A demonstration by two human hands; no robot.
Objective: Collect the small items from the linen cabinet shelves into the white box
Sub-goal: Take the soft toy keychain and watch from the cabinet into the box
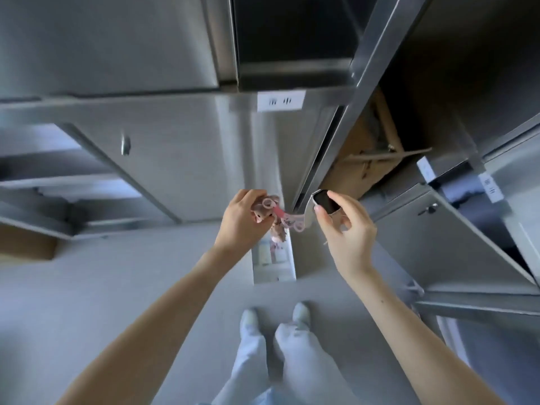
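The left hand (pixel 241 219) is closed around a small pink bundle (pixel 271 213), what looks like a soft toy with looped pink rings and a strap trailing out to the right; the right hand (pixel 346 229) pinches a smartwatch (pixel 324 201) between thumb and forefinger, its dark screen face up, its pale band hanging down on the left side, close to the trailing pink loops; whether they touch I cannot tell. Both hands are held out in front of the steel linen cabinet (pixel 175 147), level with each other and only a little apart; the white box (pixel 273 258) stands on the floor directly below the gap between them, a narrow open box with its long axis running away from the person's feet toward the cabinet, some small pale items already inside, too blurred to name. That vertical line is what the drop depends on, as I judge it: the left hand's bundle hangs almost straight over the box mouth, so it is the nearer; the right hand sits to the box's right and would need to shift leftward before lowering or letting go; the opening is slim across, so a sideways miss is the likelier fault.
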